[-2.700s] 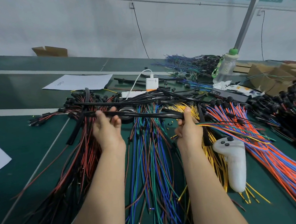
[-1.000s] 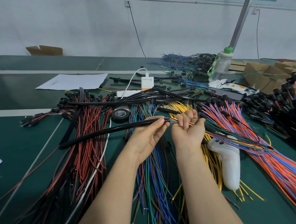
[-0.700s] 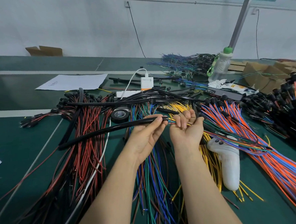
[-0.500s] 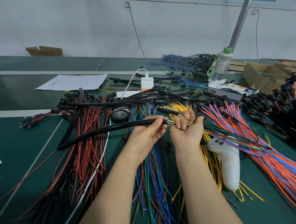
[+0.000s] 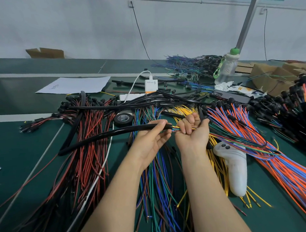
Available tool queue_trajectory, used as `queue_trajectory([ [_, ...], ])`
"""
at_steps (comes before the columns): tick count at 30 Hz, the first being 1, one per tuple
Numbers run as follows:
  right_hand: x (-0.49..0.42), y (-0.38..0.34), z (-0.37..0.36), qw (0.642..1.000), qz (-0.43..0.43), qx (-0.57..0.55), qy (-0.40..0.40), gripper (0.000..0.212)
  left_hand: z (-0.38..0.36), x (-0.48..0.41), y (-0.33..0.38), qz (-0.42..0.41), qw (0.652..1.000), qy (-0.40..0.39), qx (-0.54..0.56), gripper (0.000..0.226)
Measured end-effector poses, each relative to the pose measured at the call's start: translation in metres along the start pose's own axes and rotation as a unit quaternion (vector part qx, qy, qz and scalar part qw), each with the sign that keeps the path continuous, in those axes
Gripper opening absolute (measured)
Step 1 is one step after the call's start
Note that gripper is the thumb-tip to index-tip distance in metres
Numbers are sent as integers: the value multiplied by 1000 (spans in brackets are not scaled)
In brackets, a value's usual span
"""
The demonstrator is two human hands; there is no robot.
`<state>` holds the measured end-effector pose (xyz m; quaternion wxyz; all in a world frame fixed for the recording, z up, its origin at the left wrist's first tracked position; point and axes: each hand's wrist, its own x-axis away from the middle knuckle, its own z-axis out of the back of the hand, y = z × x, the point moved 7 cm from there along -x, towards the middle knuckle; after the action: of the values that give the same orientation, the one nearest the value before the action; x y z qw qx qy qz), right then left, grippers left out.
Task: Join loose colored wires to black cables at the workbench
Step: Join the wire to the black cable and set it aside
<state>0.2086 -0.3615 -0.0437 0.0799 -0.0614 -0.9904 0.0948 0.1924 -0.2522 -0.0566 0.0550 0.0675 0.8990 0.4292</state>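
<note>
Two hands meet just above the middle of the desk (image 5: 16, 151), over fanned heaps of wire. Your left hand (image 5: 150, 141), palm up, pinches the open end of a black cable (image 5: 103, 136) between thumb and fingertips. The cable's free length sags away to the left across red and black wires (image 5: 86, 155). Your right hand (image 5: 192, 131), fingers curled into the palm, grips a thin bundle of colored wires (image 5: 176, 129), yellow and green among them. Their tips point at the cable's mouth and seem to be just entering it; how far in they sit cannot be told. The bundle's tail loops off to the right over the orange and blue heap (image 5: 277, 162).

To do this step well, it looks wise to hold the wire tips even and close together, gripped near their ends so they do not buckle, and lined up straight with the mouth. Steady the cable near its rim without squashing it. Feed in short pushes, regripping farther back each time. Watch that the trailing loop does not snag neighbouring wires or the white controller (image 5: 236, 168) just beside your right wrist.
</note>
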Motion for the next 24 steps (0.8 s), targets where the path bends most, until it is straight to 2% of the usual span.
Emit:
queue_trajectory([
  [4, 1, 0, -2, 1000, -4, 2, -13, 54, 1, 1, 0, 9, 999, 12, -35, 27],
  [8, 2, -2, -3, 1000, -2, -10, -7, 55, -2, 2, 1, 9, 998, 7, -56, 8],
  [10, 1, -1, -1, 1000, -2, -20, -4, 55, 0, 2, 0, 12, 998, 17, -65, 20],
  [24, -1, -7, -1, 1000, 12, -11, -12, 57, 0, 4, -6, 84, 995, 51, -34, 8],
])
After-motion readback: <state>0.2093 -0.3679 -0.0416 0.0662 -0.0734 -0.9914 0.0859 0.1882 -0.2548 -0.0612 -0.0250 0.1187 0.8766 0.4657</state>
